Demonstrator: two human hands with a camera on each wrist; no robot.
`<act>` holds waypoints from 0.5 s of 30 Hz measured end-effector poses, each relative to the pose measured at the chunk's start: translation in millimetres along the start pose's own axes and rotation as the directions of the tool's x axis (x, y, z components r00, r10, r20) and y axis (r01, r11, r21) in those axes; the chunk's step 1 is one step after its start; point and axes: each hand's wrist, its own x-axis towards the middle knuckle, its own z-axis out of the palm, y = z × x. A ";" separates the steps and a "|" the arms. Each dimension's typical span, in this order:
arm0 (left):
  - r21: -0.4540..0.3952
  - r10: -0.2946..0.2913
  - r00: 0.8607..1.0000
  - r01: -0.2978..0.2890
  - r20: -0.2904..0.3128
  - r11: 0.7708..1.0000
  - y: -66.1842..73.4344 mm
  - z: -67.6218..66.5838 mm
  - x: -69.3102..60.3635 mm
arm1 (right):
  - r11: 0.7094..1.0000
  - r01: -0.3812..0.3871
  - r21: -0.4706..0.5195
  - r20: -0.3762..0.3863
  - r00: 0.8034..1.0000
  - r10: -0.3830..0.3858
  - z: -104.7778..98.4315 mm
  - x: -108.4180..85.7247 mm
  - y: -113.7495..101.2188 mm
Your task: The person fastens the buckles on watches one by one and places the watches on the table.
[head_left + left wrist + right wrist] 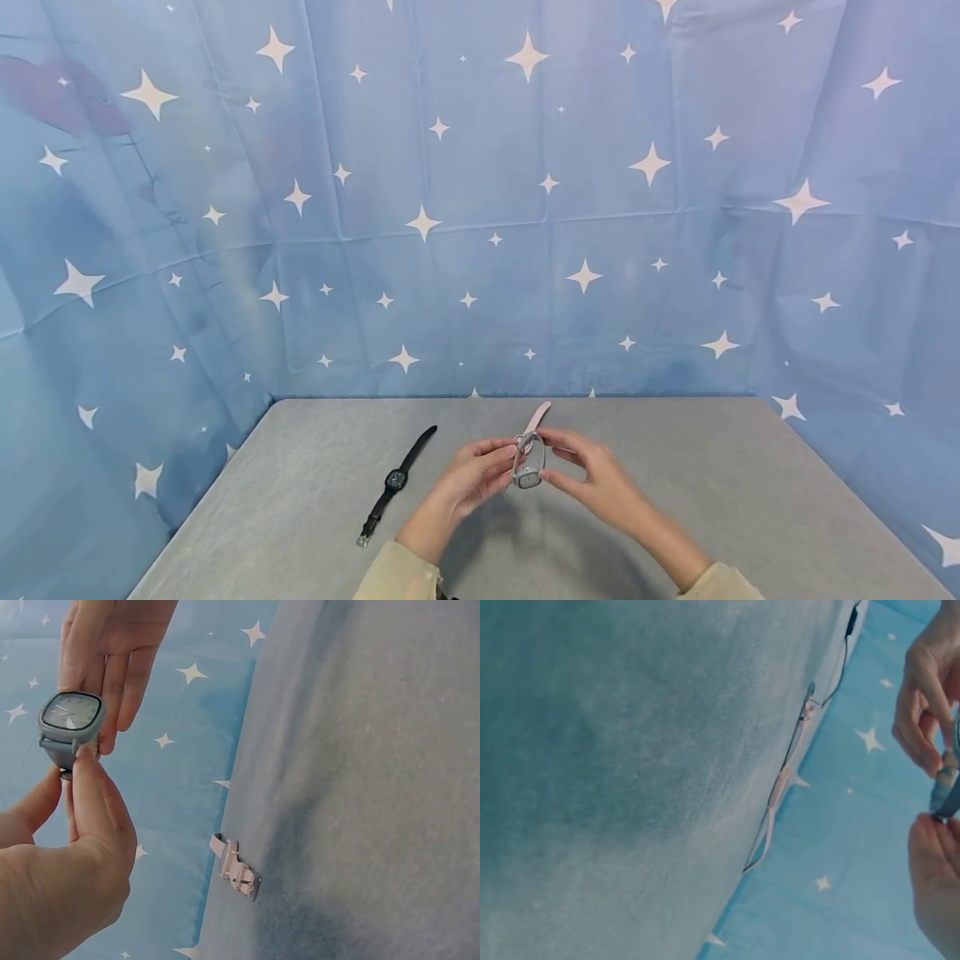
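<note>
A grey wristwatch (528,477) with a squarish case is held up over the table by both hands, its strap bent into a loop. My left hand (474,479) pinches the strap on the left side. My right hand (596,477) holds it from the right, thumb at the case and index finger at the top of the loop. In the left wrist view the pale dial of the grey watch (73,711) faces the camera, with left fingertips (86,761) just below the case. The right wrist view catches the watch (945,787) only at its edge.
A black watch (396,480) lies stretched out on the grey table (300,492), left of the hands. Behind the hands lies a pink watch (537,416), partly covered in the head view. A blue curtain (480,167) with white stars stands along the table's back edge.
</note>
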 end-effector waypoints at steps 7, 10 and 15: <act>-0.010 -0.005 0.998 0.006 0.056 1.000 5.0 1.3 -4.5 | 0.991 -0.117 0.067 -0.015 0.993 0.119 -2.3 3.5 -19.3; -0.023 -0.008 0.996 0.010 0.085 1.000 6.1 1.6 -5.7 | 0.984 -0.152 0.088 -0.021 0.988 0.154 -2.6 3.6 -17.8; -0.040 0.002 0.986 0.005 0.165 0.999 7.7 1.4 -7.9 | 0.978 -0.175 0.117 -0.049 0.982 0.181 -0.7 2.0 -2.3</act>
